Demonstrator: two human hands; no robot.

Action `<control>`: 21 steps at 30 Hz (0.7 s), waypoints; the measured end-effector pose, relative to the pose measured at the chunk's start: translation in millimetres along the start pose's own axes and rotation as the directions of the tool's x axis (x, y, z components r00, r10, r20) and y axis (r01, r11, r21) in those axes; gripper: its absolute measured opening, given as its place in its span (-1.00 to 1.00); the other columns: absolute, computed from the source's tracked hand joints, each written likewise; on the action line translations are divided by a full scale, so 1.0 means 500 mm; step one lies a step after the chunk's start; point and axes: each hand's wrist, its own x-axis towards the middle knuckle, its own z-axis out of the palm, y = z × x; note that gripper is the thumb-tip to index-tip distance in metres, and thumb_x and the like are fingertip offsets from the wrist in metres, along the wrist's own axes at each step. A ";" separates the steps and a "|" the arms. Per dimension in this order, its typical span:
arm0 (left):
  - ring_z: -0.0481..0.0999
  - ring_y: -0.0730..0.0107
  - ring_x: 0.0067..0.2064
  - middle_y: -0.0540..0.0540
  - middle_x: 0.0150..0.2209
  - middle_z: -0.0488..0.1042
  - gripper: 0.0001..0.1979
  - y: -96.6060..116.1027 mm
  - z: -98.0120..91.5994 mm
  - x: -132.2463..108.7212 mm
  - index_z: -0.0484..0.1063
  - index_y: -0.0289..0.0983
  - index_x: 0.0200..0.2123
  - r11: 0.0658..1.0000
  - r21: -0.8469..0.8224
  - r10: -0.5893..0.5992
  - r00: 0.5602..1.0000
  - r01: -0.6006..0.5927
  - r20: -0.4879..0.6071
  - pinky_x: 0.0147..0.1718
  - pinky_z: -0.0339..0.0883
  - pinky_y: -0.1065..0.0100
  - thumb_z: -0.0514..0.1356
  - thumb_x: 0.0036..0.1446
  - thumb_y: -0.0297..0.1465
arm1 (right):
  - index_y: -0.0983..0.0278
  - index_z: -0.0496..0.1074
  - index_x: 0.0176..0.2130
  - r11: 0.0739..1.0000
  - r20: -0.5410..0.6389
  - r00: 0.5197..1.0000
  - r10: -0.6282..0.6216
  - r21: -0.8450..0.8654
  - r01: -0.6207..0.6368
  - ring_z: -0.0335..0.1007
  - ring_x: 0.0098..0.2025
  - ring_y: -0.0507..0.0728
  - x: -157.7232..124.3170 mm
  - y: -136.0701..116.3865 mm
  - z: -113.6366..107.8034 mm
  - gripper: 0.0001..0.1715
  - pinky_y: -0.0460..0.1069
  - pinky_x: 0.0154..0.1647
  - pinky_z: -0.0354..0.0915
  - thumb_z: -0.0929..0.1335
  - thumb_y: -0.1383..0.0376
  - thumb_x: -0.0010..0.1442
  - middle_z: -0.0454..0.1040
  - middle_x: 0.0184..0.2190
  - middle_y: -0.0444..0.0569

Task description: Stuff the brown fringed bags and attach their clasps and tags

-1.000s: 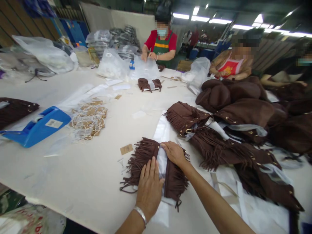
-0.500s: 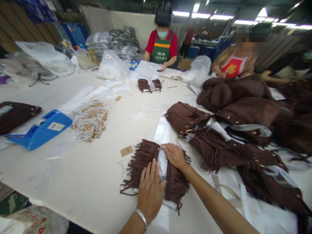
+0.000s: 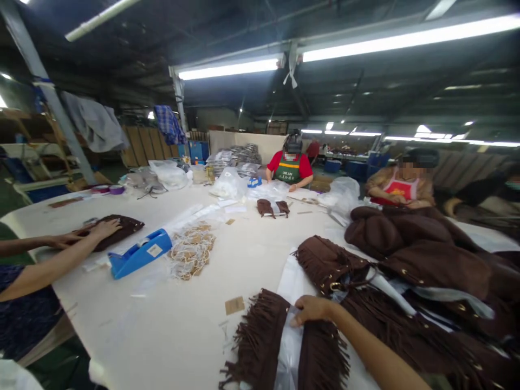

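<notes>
A dark brown fringed bag point(image 3: 263, 338) lies near the table's front edge, with a clear plastic strip point(image 3: 289, 352) across its middle. My right hand point(image 3: 314, 310) is at the top of the bag, its thumb and curled fingers closed on the upper edge by the strip. My left hand is out of view. Just left of the bag lies a brown card tag point(image 3: 234, 305).
At the left, another person's hands point(image 3: 108, 227) press on a brown bag beside a blue tape dispenser point(image 3: 140, 254). Stringed tags point(image 3: 193, 249) are heaped nearby. Brown bags point(image 3: 439, 271) pile up on the right. Two people sit across the table point(image 3: 244, 254).
The view has tilted up and shifted left. My left hand has gone from the bag and out of sight; my right hand stays at its top. Another person's arms now show at the left.
</notes>
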 end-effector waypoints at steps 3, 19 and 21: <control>0.43 0.07 0.01 -0.14 0.01 0.43 -0.64 0.017 0.016 0.037 0.35 -0.06 0.03 0.990 -0.095 -0.098 0.995 0.100 0.020 -0.22 0.47 0.06 0.24 0.17 -0.20 | 0.26 0.55 -0.39 0.990 0.159 0.987 0.028 0.132 -0.050 0.39 -0.53 0.06 -0.004 -0.029 -0.009 -0.46 -0.06 -0.48 0.34 0.53 -0.08 -0.27 0.49 -0.54 -0.13; 0.49 0.04 0.01 -0.19 -0.01 0.50 -0.40 0.001 -0.114 -0.103 0.43 -0.20 -0.06 0.666 -0.557 -0.419 0.867 0.495 0.270 -0.07 0.36 0.10 0.38 -0.15 -0.04 | 0.39 0.51 -0.34 0.807 0.335 0.926 -0.173 0.588 -0.062 0.37 -0.48 -0.06 -0.078 -0.186 -0.068 -0.67 -0.19 -0.40 0.32 0.53 0.25 -0.11 0.51 -0.46 -0.14; 0.44 -0.04 0.09 -0.19 0.02 0.49 -0.37 0.036 -0.127 -0.060 0.43 -0.17 0.00 0.630 -0.659 -0.286 0.912 0.410 0.295 0.02 0.32 0.02 0.36 -0.13 -0.04 | 0.40 0.51 -0.33 0.778 0.308 0.930 -0.199 0.627 -0.041 0.40 -0.48 -0.03 -0.055 -0.199 -0.081 -0.62 -0.16 -0.39 0.35 0.54 0.24 -0.15 0.53 -0.45 -0.11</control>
